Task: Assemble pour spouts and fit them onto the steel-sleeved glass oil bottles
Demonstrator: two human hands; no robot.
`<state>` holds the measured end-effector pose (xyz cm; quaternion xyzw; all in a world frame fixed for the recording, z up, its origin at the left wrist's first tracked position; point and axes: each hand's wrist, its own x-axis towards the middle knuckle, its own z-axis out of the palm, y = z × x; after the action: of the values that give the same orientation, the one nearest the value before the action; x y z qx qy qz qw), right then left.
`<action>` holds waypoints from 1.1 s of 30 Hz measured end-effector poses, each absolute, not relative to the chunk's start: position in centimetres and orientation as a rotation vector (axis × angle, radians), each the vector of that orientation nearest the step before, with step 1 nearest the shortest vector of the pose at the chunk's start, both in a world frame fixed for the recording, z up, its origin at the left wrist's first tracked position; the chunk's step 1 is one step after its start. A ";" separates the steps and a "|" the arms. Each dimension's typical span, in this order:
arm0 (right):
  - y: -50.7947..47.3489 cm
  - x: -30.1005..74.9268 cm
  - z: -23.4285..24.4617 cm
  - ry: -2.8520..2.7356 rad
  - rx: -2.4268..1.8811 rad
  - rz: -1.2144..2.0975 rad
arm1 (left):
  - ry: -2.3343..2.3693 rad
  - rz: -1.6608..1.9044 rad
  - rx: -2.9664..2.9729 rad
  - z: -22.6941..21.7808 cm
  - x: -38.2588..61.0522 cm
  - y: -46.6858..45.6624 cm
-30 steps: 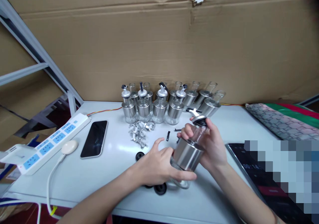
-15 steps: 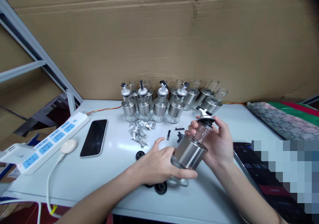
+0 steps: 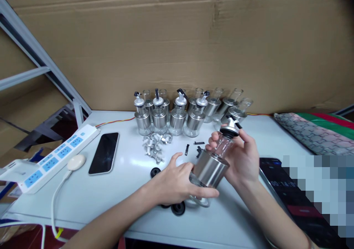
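A glass bottle with a steel sleeve [image 3: 210, 167] is tilted to the right above the white table [image 3: 91, 197]. My left hand [image 3: 177, 184] is wrapped round its base. My right hand [image 3: 241, 159] grips its clear neck, with fingertips at the black-and-steel pourer cap [image 3: 230, 129]. Just below the bottle lies a black round gasket [image 3: 177, 208], and another gasket [image 3: 155, 172] sits left of my left hand.
Several matching bottles [image 3: 177, 116] stand in rows at the back by a cardboard wall. Steel spouts [image 3: 155, 147] and small black plugs [image 3: 193, 146] lie in front of them. A phone [image 3: 104, 153], a power strip [image 3: 55, 156] and a dark tablet [image 3: 293, 193] lie on the table.
The bottle has swung a little more upright, its cap moving right and slightly up with my right hand. My left hand has stayed on the base.
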<state>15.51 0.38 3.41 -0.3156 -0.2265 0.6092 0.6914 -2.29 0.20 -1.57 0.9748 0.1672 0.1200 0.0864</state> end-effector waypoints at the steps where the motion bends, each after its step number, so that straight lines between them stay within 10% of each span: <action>1: 0.3 15.5 3.4 -0.509 -0.700 1.359 | 0.493 0.359 2.915 -1.5 -2.3 0.2; 33: 0.1 15.0 3.1 -0.599 -0.687 1.386 | 0.510 0.333 2.915 -1.5 -2.1 0.2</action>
<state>15.00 0.05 3.08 -0.3055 -0.2665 0.6161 0.6754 -2.15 0.20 -1.49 0.9756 0.1705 0.1115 0.0817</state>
